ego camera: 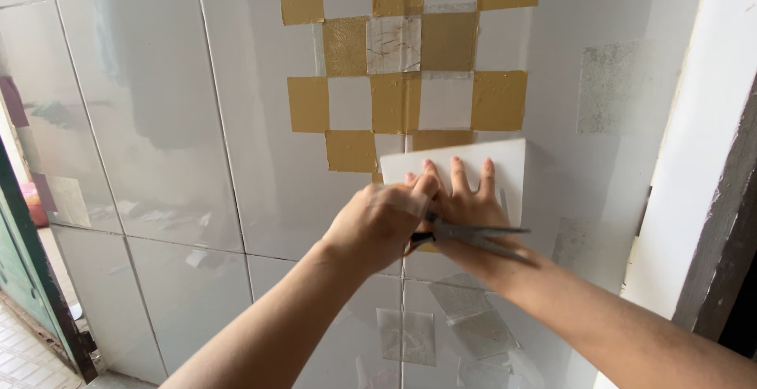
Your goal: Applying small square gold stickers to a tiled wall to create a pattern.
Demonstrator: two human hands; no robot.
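My right hand [465, 196] lies flat, fingers spread, on a white square sheet [509, 164] pressed against the white tiled wall [197, 136]. My left hand [378, 223] is closed on grey scissors [473, 235], whose open blades point right across my right wrist. Above the sheet, gold and pale squares [394, 65] form a checker pattern on the wall; the sheet covers its lower right corner.
Faded grey square patches [607, 89] mark the tiles at right and more patches [441, 326] lie below my arms. A white door frame [694, 144] rises at the right. At far left a green door edge [20, 278] and floor show.
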